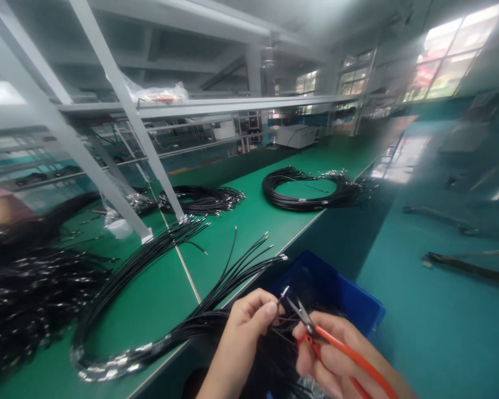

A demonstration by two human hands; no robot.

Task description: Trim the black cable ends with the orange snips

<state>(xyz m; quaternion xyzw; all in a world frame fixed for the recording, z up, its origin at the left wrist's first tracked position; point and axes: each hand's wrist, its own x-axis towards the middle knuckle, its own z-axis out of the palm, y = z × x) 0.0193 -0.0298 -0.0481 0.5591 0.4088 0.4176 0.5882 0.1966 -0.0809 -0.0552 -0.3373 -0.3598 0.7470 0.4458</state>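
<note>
Between thumb and fingers, my left hand (249, 327) pinches a black cable (279, 301) close to its pale stripped end, which points up. My right hand (336, 349) grips red-handled cutters (341, 342), their jaws parted just right of the cable end. Beside my left hand, a curved bundle of black cables (127, 277) lies on the green bench (145, 327), with several loose ends fanned out near the edge. A blue bin (353, 293) stands below both hands, and dark cable pieces show inside it.
Farther along the bench lie a round cable coil (303, 204) and another cable bundle (208, 199). White shelf posts (128, 116) rise from the bench. At the left, a co-worker's arm (4, 210) is near a large cable heap (37, 299). A white box (295, 136) sits farther back.
</note>
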